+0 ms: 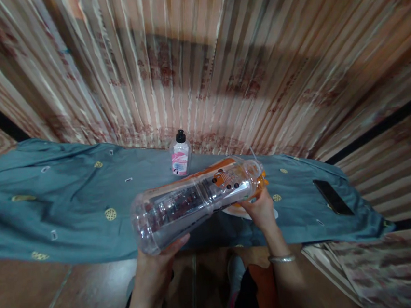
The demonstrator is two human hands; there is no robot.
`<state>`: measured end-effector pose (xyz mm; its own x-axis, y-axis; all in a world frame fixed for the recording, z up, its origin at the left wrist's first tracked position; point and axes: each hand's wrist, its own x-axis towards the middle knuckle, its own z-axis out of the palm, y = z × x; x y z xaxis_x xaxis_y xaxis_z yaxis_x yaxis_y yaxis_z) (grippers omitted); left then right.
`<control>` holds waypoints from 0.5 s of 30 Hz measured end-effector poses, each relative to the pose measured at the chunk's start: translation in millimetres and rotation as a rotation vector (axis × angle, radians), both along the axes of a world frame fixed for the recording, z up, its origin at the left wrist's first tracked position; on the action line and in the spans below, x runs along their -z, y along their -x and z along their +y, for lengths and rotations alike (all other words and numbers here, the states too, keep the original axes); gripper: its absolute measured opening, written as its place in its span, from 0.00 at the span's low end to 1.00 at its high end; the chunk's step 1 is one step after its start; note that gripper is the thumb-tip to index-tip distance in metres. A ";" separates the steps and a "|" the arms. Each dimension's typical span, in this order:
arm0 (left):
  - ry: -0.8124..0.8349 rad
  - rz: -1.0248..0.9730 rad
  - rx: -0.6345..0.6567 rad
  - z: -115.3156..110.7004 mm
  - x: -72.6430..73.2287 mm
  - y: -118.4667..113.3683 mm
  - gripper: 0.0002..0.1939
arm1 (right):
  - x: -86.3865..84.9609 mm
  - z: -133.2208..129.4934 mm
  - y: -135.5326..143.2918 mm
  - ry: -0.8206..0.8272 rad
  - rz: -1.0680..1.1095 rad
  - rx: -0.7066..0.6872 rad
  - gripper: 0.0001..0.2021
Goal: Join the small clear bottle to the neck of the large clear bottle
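Above the teal cloth (85,185), head view: a large clear bottle (202,195) is held in the air on a slant, its broad base toward the left and its narrower end higher and toward the right.
Bottle print: orange with dark round spots, near the narrower end.
Left hand (160,257): closed around the underside of the base end, thumb along the near side; the other fingers are mostly hidden behind the plastic.
Right hand (261,209): gripping the narrower end from below, its fingertips out of sight behind the bottle.
Right wrist: a silvery bracelet (281,259).
Orange piece (263,180): at the bottle's narrower end, just above the right hand; its exact shape cannot be told.
Pale flat item (237,212): below the bottle and partly behind the right hand, with a rounded edge showing.
Small bottle (180,159): upright on the cloth beyond the large one, with a black cap and a pink and white label.
Phone (332,197): dark, lying flat near the cloth's right end.
Cloth pattern: scattered yellow shapes and small pale marks.
Curtain (183,78): pleated, beige with reddish motifs, hanging behind the cloth.
Floor (91,291): brown tiles with pale joints, a light shoe (234,270) below the cloth's near edge.
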<state>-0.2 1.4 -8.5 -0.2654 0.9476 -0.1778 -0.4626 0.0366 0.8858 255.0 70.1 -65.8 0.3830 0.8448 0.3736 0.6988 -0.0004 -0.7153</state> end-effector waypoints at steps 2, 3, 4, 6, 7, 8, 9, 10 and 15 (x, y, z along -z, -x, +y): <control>0.000 0.030 0.002 0.0 -1.6 -0.8 0.42 | 0.3 0.3 -1.4 0.014 0.011 0.007 0.34; -0.001 0.025 0.016 0.1 -2.5 -1.4 0.41 | 0.1 0.2 -2.0 0.020 0.018 0.008 0.34; -0.003 0.011 0.006 0.2 -3.1 -2.0 0.40 | -0.1 0.0 -2.5 0.025 0.022 0.007 0.34; 0.010 -0.017 0.008 0.5 -3.4 -3.0 0.39 | -0.5 -0.4 -3.9 0.025 0.018 -0.002 0.34; 0.019 -0.016 0.008 0.7 -2.9 -3.2 0.39 | -0.6 -0.6 -4.7 0.024 0.017 -0.016 0.34; 0.024 -0.011 0.013 0.8 -2.2 -3.2 0.39 | -0.5 -0.7 -5.5 0.021 0.021 -0.037 0.35; 0.022 0.002 0.018 1.0 -1.3 -2.9 0.39 | -0.3 -0.6 -6.3 0.019 0.030 -0.061 0.35; 0.013 0.018 0.025 1.1 -0.4 -2.6 0.39 | -0.1 -0.5 -6.9 0.018 0.042 -0.087 0.36; -0.039 -0.021 0.023 0.7 0.2 -2.2 0.40 | 0.9 -0.2 -7.2 0.005 0.069 -0.121 0.35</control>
